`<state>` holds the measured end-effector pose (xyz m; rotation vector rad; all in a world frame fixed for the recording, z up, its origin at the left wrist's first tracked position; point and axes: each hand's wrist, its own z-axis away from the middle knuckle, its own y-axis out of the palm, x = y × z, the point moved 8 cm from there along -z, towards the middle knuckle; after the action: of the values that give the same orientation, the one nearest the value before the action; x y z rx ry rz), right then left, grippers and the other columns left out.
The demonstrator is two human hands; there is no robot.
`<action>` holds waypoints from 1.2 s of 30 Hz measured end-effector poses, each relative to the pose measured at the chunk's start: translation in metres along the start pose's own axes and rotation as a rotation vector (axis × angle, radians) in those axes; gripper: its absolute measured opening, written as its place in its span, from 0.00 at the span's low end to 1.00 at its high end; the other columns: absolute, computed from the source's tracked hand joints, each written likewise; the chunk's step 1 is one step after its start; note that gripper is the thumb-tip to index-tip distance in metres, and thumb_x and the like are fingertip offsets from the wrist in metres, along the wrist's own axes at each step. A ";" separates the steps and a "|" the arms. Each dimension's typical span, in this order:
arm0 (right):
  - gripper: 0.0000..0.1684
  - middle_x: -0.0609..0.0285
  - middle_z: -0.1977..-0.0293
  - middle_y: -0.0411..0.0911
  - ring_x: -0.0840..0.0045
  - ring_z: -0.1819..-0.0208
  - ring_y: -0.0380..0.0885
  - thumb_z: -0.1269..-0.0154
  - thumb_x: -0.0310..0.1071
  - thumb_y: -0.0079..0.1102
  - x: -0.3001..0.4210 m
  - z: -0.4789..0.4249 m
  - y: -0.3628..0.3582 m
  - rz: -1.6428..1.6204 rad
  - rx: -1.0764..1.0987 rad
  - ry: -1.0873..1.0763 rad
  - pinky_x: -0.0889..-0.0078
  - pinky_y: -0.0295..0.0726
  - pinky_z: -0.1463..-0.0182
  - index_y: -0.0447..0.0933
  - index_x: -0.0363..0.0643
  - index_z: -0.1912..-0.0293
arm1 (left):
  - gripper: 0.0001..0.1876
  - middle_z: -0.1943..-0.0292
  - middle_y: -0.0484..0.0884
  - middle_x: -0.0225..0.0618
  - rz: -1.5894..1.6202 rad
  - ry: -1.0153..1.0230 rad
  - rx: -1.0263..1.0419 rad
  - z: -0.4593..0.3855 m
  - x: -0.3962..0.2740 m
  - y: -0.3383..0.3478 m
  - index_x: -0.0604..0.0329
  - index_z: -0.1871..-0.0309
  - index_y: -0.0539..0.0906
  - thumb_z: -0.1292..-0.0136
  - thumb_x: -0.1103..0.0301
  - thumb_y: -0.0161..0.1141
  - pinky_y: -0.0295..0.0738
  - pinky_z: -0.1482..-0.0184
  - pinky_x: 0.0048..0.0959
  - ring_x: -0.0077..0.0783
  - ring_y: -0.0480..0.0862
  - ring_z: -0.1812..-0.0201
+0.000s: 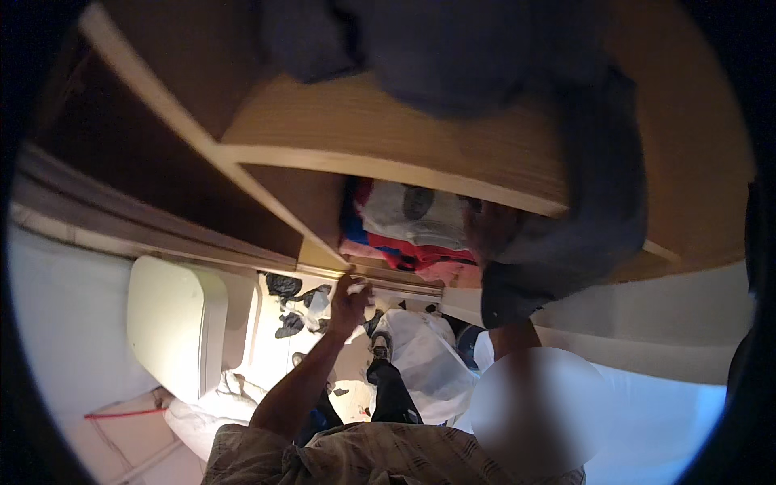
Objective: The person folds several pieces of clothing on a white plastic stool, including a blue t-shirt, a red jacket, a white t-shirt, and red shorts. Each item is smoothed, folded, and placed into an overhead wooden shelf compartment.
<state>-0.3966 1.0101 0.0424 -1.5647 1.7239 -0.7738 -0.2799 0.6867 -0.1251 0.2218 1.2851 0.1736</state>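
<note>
My left hand [350,304] is raised by the lower end of the wooden divider [267,200], fingers apart and holding nothing that I can see. Dark grey cloth [597,200] hangs across the shelf and covers part of my right forearm. Past it my right hand [492,229] shows dimly, beside a stack of folded clothes in the lower compartment. On top of that stack is a whitish garment [394,209] with a dark print; red cloth [424,253] and blue cloth lie under it. Shadow and blur hide what the right fingers grip.
A wooden shelf board [394,167] runs above the stack, with more dark cloth [448,54] over it. At lower left stands a pale rounded panel [167,327]. A translucent plastic bag [424,357] and black scraps [291,324] lie on the floor near my feet.
</note>
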 end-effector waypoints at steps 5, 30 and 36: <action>0.32 0.47 0.34 0.74 0.50 0.33 0.73 0.23 0.53 0.59 -0.008 0.006 0.012 -0.039 0.105 0.012 0.45 0.71 0.27 0.73 0.46 0.29 | 0.33 0.52 0.85 0.38 -0.273 -0.364 -0.143 0.150 0.100 -0.117 0.55 0.25 0.70 0.30 0.67 0.71 0.85 0.68 0.29 0.26 0.88 0.69; 0.13 0.60 0.62 0.82 0.74 0.58 0.82 0.27 0.34 0.65 0.742 0.402 -0.162 -1.065 1.114 -0.578 0.68 0.81 0.51 0.78 0.38 0.48 | 0.28 0.59 0.82 0.42 0.669 -0.554 -1.277 0.762 0.223 -0.568 0.60 0.31 0.70 0.31 0.65 0.64 0.87 0.71 0.42 0.43 0.88 0.69; 0.17 0.54 0.54 0.80 0.68 0.53 0.79 0.28 0.30 0.65 0.885 0.369 -0.174 -1.135 1.202 -0.675 0.66 0.79 0.45 0.77 0.37 0.44 | 0.30 0.58 0.84 0.43 0.774 -0.528 -1.436 0.805 0.223 -0.571 0.66 0.27 0.70 0.28 0.65 0.62 0.87 0.72 0.38 0.40 0.89 0.69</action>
<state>-0.0422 0.1169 -0.1183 -1.4400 -0.3220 -1.2267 0.5575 0.1374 -0.2663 -0.4711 0.2687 1.5114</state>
